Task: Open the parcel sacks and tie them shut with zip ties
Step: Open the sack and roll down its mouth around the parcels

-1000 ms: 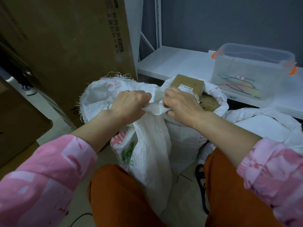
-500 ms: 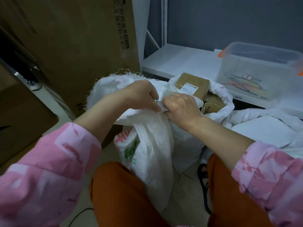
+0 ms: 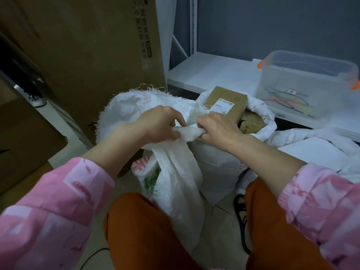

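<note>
While the white woven plastic parcel sack (image 3: 175, 172) stands between the person's knees, left hand (image 3: 155, 123) and right hand (image 3: 216, 129) both pinch its bunched mouth — fingers curled tight — brown cardboard parcel (image 3: 227, 103) just behind.

Head-worn camera looks forward and down, close above the lap.
</note>
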Available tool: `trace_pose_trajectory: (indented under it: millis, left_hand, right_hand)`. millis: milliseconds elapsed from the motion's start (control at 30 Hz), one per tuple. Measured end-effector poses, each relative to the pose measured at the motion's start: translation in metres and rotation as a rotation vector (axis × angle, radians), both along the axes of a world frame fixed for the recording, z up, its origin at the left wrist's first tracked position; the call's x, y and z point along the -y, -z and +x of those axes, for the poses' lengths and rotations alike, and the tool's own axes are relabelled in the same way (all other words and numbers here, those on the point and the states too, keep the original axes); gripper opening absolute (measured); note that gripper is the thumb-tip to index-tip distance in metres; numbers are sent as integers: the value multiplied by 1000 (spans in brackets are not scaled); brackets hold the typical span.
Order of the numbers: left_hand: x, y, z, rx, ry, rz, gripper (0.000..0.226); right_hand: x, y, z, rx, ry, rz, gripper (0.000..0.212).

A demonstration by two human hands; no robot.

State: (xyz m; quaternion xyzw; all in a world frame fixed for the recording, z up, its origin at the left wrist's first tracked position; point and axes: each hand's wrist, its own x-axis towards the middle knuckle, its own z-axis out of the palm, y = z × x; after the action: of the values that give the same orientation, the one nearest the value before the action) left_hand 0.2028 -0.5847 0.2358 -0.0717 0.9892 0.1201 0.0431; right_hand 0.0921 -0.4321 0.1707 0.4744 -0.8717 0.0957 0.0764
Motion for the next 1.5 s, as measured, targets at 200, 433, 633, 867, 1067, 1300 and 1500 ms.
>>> trace_pose_trajectory:
  millis: [200, 433, 633, 867, 1067, 1300, 1500]
  left_hand:
    - [-10, -14, -2, 286, -110, 29, 50]
    - [-17, -5, -15, 67, -199, 103, 34]
    - [-13, 10, -12, -67, -219, -235, 28]
    - [-45, 30, -9, -148, -117, -188, 29]
    - [-44, 14, -8, 24, -47, 256, 22]
    - [-10, 3, -45, -294, 34, -234, 67]
    - [-4, -15, -71, -177, 151, -332, 40]
  right_hand:
    - [9, -1, 17, -265, -67, -285, 48]
    - [6, -9, 23, -123, -90, -442, 24]
    - [-5, -22, 1, 572, 162, -325, 14]
    - [4, -33, 10, 1025, 431, -353, 31]
    - [-3, -30, 5, 969, 315, -358, 49]
    - [-18, -27, 12, 761, 82, -266, 53]
    - [-43, -32, 13, 453, 57, -154, 43]
